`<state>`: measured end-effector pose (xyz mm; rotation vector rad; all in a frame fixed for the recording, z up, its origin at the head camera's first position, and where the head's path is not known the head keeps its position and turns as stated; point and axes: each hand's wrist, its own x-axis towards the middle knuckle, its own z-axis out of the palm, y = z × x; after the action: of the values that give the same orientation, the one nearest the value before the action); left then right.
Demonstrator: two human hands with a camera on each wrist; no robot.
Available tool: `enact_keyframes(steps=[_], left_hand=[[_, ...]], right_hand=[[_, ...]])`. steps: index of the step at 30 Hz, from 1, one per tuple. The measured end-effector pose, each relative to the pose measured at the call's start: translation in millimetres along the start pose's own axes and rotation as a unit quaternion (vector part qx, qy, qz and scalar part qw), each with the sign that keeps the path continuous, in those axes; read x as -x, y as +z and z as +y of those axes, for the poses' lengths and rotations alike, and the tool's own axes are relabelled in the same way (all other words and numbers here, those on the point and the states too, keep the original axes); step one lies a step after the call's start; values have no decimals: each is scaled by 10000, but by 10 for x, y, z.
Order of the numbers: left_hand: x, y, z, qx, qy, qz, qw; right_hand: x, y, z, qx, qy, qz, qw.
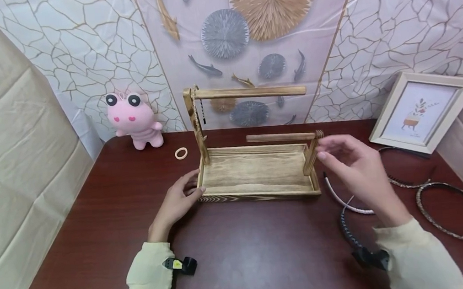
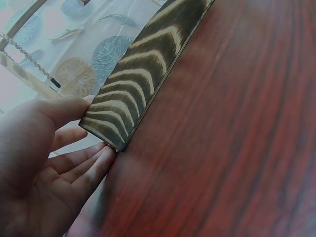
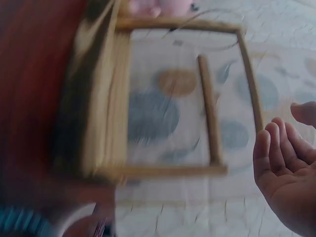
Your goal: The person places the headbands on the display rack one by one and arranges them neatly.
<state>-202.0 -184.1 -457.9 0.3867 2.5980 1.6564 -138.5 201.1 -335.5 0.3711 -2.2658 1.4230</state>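
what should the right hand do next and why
Probably reach down for the nearby white headband: the right hand looks empty, the lower bar has nothing visibly hanging from it, and the left hand holds the wooden stand at its corner.

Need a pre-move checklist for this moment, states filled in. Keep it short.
1. Wooden tray steadied: ok; the left hand grips its left front corner.
2. That corner flat on the table: cannot tell; fingertips sit at its lower edge.
3. Right hand free: ok; nothing shows in its fingers.
4. Beaded band hung on the upper bar: ok; it hangs near the left post.
5. Loose bands separated: not ok; the white band and the blue band overlap right of the tray.
6. Pale ring apart from the tray: ok.
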Motion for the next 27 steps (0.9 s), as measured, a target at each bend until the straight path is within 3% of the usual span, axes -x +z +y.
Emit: enact_keyframes(steps=[9,12,16,20,23,27], left_hand=[[100,-47,373,-25,-21,-72,10000],[117,-39,409,-28,-21,-103,9999],[123,-38,394,-11,25,-86,10000],[119,-38,375,18,31,-70,10000],[113,-39,369,53,-9,-70,10000],[106,-43,363,66,-62,-74,9999]], right_hand=[[567,-626,400,1346,468,-150,9897],[772,-840,538,1735,645,-338,9821],[984,-1058,744,2164,579,-681,9722],[1162,-1211,946,1946,161,-928,9763],[1293,-1310,1068,1404,-175,-1117,9836],[1416,-1427,1179,937,-301,-1450,9845]])
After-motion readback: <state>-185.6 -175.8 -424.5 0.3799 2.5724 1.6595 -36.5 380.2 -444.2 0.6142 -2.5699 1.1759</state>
